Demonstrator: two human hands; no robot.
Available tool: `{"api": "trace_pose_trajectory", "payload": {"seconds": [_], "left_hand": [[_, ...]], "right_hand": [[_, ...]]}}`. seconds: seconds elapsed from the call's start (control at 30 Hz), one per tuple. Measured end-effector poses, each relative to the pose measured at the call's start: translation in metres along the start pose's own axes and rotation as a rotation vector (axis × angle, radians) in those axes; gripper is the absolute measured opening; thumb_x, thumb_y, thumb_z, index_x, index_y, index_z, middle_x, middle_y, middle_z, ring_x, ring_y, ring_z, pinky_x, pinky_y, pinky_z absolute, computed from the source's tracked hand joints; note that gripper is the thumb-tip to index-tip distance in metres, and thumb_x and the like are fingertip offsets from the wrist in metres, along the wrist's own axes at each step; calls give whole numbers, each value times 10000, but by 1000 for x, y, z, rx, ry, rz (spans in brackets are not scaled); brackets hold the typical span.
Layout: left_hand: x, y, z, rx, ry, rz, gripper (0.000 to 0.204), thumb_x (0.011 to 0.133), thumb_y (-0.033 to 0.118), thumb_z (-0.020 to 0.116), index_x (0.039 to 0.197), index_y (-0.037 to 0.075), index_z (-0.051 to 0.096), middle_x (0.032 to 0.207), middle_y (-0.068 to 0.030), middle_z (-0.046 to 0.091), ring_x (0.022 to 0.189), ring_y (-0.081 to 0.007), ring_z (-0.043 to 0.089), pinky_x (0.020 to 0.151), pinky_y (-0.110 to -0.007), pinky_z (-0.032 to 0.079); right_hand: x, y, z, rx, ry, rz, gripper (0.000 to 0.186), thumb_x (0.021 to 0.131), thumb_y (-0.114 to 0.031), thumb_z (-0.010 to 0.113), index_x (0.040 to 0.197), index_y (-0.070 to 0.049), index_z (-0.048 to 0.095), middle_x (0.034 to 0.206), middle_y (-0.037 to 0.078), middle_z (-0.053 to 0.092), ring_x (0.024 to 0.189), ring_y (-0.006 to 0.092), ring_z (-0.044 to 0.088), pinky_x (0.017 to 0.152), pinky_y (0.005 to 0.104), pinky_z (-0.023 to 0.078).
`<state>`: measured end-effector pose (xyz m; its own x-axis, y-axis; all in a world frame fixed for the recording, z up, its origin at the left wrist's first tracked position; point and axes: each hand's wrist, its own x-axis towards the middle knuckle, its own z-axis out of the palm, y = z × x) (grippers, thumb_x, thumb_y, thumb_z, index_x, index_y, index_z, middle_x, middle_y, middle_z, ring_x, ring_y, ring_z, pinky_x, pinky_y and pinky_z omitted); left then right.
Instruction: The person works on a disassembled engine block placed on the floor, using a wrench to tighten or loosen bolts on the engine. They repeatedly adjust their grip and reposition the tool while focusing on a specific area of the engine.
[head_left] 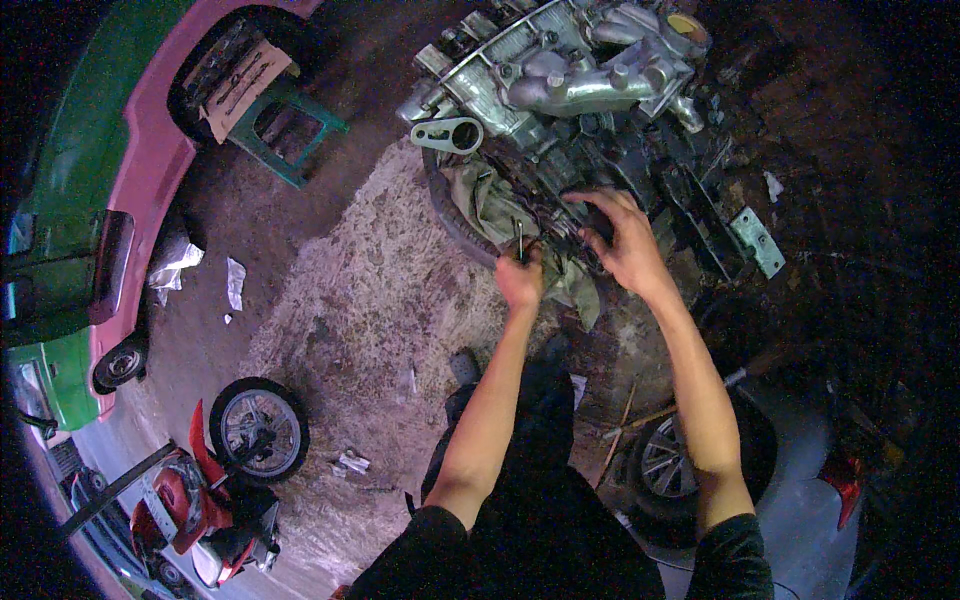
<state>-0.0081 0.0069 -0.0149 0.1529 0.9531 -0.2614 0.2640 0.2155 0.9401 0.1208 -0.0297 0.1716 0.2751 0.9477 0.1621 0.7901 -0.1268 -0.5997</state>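
One slim metal rod [519, 240] is gripped in the left hand [520, 282]; the right hand [630, 245], fingers parted, is held at the near side of one engine [585, 88]. One rag [488, 205] is bunched near the left hand.

Place: vehicle repair workshop
Work: exposed silver-grey cast-metal engine [590, 88] with bulging pipes
Vehicles: pink-and-green car [152, 165], red-bodied motorcycle [195, 505]
Ground: rough, stained grey floor [345, 290]
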Motion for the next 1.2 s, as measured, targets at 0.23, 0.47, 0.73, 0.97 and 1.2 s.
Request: {"api": "trace_pose_trajectory", "payload": {"seconds": [0.23,0.47,0.73,0.97,1.2], "left_hand": [[7,14,-4,138,-17,-29,203,757,154,718,943,83,753,847,-168,717,805,-310,707,728,-391,522],[10,19,0,101,-19,-25,221,739,154,727,950,95,758,853,-163,721,810,-305,709,740,-392,527],[15,5,5,-17,-21,-2,217,763,163,752,948,50,749,840,-144,726,753,-235,693,726,-356,514],[16,-8,14,-223,21,-34,208,759,114,764,927,-5,728,828,-103,728,730,-164,652,700,-333,498],[11,-12,5,-329,-58,-49,229,756,126,769,944,3,727,843,-106,732,742,-160,662,706,-329,502]], "right_hand": [[1,-1,1,-9,20,6,476,748,28,687,1199,-110,625,1151,151,616,1110,364,547,983,422,423],[0,-3,0,4,-3,47,471,753,17,680,1201,-117,624,1179,156,608,1141,365,534,1007,424,415],[-1,0,1,15,-28,37,471,754,3,669,1208,-114,622,1204,161,605,1145,369,533,1015,437,418],[-1,-4,0,10,11,16,469,752,16,683,1197,-119,626,1150,148,615,1120,356,542,988,415,423],[-1,-1,0,-4,-32,41,458,764,-12,678,1206,-124,624,1199,155,609,1149,362,536,1024,426,418]]}}
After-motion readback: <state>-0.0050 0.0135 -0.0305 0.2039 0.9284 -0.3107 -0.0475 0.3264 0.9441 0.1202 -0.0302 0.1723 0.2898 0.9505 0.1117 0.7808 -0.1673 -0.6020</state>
